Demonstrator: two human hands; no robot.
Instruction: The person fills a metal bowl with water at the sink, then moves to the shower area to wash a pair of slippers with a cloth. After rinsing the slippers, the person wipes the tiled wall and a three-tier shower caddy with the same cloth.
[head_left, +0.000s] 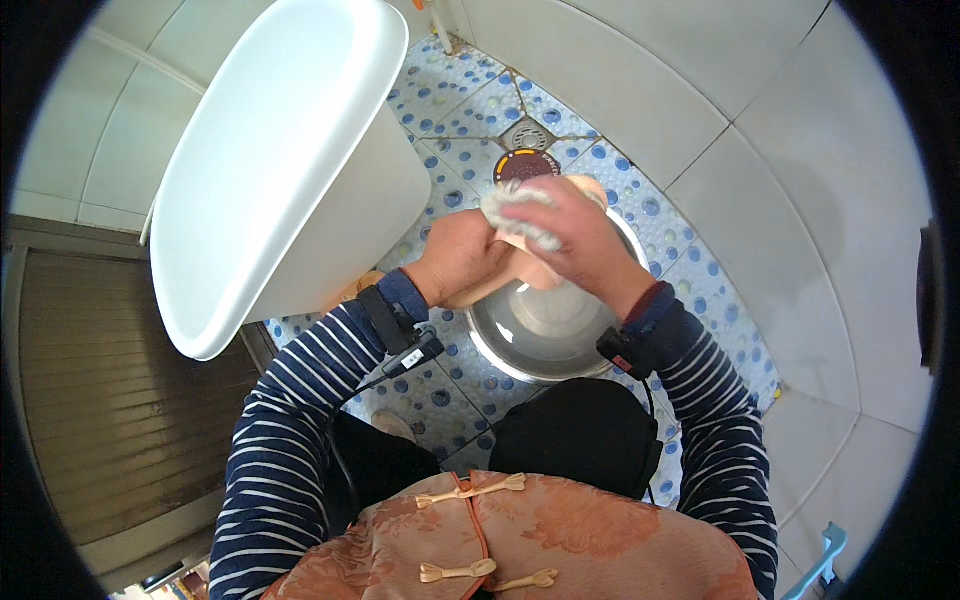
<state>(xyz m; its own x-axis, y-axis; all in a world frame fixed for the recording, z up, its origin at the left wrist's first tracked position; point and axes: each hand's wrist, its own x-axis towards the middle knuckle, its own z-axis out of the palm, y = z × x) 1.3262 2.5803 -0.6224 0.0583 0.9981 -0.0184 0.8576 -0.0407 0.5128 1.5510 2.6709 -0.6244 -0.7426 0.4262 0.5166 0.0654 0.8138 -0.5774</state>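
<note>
My left hand (459, 251) grips a peach-coloured item (540, 274), seemingly a slipper, largely covered by my hands. A whitish-grey fluffy scrubbing pad or cloth (517, 204) is in my right hand (574, 236), pressed against that item; the hand is slightly blurred. Below both hands sits a round stainless-steel basin (501, 356) on the floor, with what looks like cloudy water inside. Just beyond its far rim is a round dark-brown lid or container top (525, 165) bearing writing.
A large white plastic tub (247, 165) stands at the left, with part of a peach-coloured object (358, 289) beside its base. A metal floor drain (528, 136) lies in the blue-dotted tile floor (442, 397). Tiled walls (795, 210) curve around the right. A light-blue handle (821, 562) shows lower right.
</note>
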